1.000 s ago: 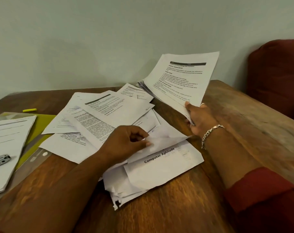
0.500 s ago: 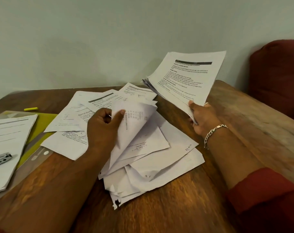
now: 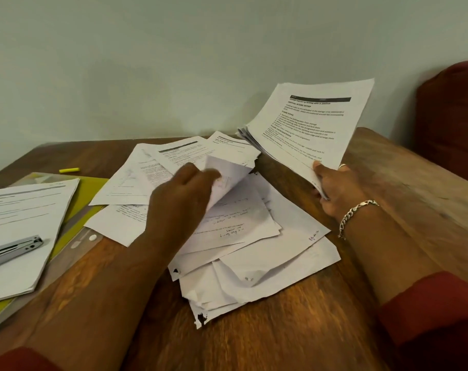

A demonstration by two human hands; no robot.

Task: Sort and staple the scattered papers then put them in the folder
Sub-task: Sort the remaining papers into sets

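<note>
- The left hand (image 3: 182,199) lifts a curled sheet (image 3: 227,175) off the scattered papers (image 3: 254,236) at the centre of the wooden table (image 3: 388,196); its fingers are blurred.
- The right hand (image 3: 334,188), with a bracelet (image 3: 357,212) at the wrist, grips a raised stack of printed pages (image 3: 307,124) by the near corner, right of the pile.
- At the left, a stapler (image 3: 11,250) lies on a separate sheaf (image 3: 27,210), which rests on a yellow-green folder (image 3: 91,188).
- A yellow marker (image 3: 69,170) lies far left.

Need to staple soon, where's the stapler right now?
In the head view, the stapler lies far left, atop a paper stack on the yellow-green folder.
</note>
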